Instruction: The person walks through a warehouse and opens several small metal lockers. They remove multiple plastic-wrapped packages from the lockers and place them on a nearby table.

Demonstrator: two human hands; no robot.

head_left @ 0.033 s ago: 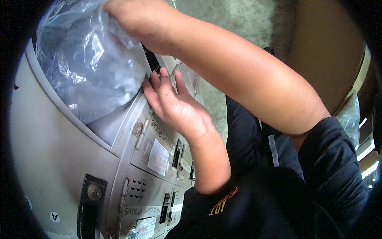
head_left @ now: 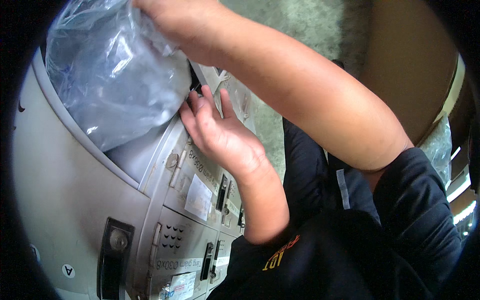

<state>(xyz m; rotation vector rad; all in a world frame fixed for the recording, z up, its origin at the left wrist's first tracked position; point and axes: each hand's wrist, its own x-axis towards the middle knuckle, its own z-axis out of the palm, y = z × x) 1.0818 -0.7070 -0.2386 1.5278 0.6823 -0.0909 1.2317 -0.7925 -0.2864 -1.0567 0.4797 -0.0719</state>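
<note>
A clear, crinkled plastic bag lies bunched in the recessed top of a grey metal locker cabinet. My right arm reaches across from the right, and my right hand is closed on the bag's upper edge; its fingertips are mostly hidden by the plastic and the picture's edge. Below it, my left hand is palm up with fingers apart. Its fingertips are at the cabinet's top front edge, beside the bag and a dark gap; whether they press on the edge I cannot tell.
Small locker doors with vent holes, latches and paper labels line the cabinet's front. A black handle with a round lock is at lower left. Concrete floor shows past my arms. A large brown cardboard surface stands at right.
The bag's folds have shifted slightly, and its lower edge has drawn up a little. My right hand has moved slightly; my left hand stays nearly in place.
</note>
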